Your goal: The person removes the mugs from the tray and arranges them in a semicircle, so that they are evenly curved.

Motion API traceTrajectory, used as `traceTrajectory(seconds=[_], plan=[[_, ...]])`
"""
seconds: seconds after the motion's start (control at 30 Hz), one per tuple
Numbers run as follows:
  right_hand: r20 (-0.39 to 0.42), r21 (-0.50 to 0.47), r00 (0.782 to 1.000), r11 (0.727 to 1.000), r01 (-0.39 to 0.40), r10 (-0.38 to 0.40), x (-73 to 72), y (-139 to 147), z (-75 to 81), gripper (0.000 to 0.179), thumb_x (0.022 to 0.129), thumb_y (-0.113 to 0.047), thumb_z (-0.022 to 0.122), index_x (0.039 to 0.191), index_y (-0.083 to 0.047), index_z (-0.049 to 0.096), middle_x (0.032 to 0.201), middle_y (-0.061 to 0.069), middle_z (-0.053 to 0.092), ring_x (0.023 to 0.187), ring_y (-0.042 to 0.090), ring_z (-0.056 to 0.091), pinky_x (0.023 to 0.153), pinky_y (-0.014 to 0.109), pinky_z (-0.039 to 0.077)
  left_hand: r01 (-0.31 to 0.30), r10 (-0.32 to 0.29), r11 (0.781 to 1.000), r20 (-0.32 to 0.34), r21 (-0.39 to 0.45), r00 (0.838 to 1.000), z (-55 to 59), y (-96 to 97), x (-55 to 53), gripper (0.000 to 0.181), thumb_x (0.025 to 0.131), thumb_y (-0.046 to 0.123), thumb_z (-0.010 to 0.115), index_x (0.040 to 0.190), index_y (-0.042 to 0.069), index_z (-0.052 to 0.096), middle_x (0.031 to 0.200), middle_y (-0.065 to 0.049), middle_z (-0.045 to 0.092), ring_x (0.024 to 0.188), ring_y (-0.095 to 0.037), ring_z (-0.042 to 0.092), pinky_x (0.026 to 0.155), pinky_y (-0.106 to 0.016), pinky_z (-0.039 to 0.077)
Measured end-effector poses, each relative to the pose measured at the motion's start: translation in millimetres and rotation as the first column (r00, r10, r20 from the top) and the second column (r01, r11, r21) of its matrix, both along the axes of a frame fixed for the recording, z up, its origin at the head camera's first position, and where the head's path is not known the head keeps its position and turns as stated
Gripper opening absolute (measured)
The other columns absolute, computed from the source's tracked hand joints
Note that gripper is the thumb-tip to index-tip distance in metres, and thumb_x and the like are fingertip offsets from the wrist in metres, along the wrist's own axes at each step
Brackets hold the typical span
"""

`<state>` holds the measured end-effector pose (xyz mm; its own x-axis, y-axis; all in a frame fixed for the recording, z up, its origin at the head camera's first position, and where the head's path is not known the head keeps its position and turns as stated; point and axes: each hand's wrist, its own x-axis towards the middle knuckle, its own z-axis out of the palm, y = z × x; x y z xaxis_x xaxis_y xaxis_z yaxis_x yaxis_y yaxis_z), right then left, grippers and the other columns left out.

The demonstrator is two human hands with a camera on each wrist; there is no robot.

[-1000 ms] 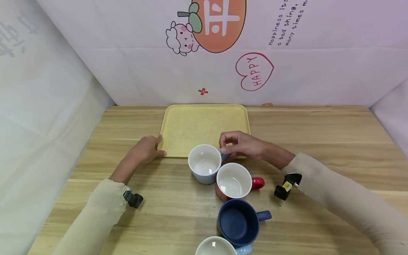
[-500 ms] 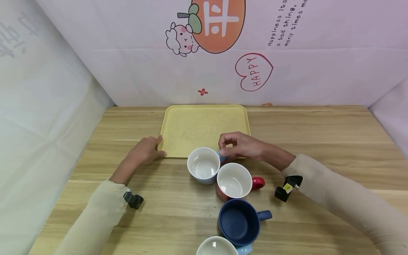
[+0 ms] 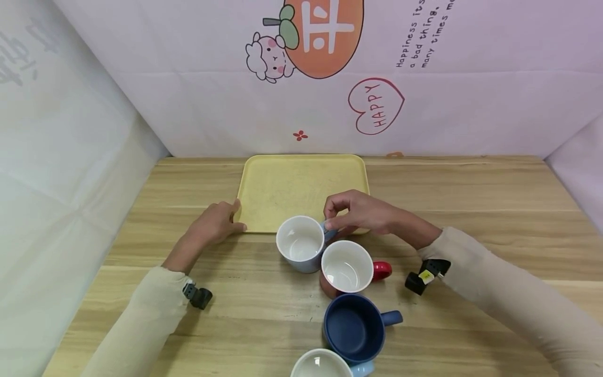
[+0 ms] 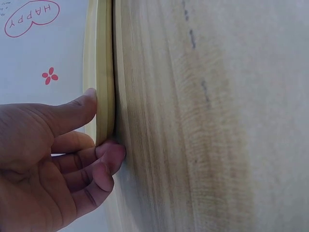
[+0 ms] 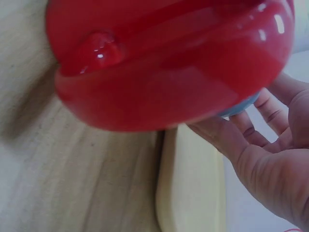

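My right hand (image 3: 355, 212) pinches the handle of a light-blue mug (image 3: 305, 263) with a white inside. This mug is at the near edge of the yellow tray (image 3: 301, 183), beside a red-handled mug (image 3: 346, 267) with a white inside. In the right wrist view, the red handle (image 5: 169, 77) fills the front and hides most of the light-blue mug (image 5: 241, 105). My left hand (image 3: 212, 222) holds the tray's near left corner. The left wrist view has that hand's thumb (image 4: 77, 113) against the tray rim (image 4: 104, 72), its other fingers curled at the corner.
Closer to me stands a dark blue mug (image 3: 353, 330), its handle pointing right. A white-lined mug with a pale blue handle (image 3: 361, 368) is cut off by the bottom edge. A white printed cloth (image 3: 212, 115) hangs behind the wooden table (image 3: 452, 199).
The light-blue mug has shifted very slightly left, and its rim has tipped a little. My right hand has risen slightly with its grip kept. My left hand stays at the tray corner.
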<state>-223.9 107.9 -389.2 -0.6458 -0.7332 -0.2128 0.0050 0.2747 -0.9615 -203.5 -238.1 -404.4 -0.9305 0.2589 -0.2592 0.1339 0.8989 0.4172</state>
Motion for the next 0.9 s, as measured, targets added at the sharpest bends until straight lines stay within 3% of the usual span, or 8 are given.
traceTrajectory(seconds=[0.2,0.9], plan=[[-0.029,0.041,1.0,0.999,0.002,-0.001,-0.8,2.4,3.5,0.011,0.091,-0.006,0.073,0.093,0.0,0.064,0.095,0.016,0.064,0.092,0.038,0.063,0.079,0.05,0.056,0.008,-0.008,1.0,-0.004,-0.01,1.0,1.2,0.9,0.9,0.072,0.094,0.017,0.072,0.145,-0.015,0.034,0.063,-0.004,0.047,0.055,-0.013,0.033,0.054,-0.028,0.034],[-0.038,0.036,0.999,0.999,0.011,-0.009,-2.7,7.8,-1.6,0.01,0.091,-0.006,0.073,0.094,-0.001,0.066,0.096,0.015,0.065,0.092,0.039,0.066,0.08,0.048,0.056,-0.006,0.006,1.0,0.004,0.014,1.0,2.3,0.5,2.5,0.071,0.094,0.017,0.071,0.146,-0.015,0.033,0.063,-0.005,0.046,0.055,-0.013,0.032,0.054,-0.03,0.034]])
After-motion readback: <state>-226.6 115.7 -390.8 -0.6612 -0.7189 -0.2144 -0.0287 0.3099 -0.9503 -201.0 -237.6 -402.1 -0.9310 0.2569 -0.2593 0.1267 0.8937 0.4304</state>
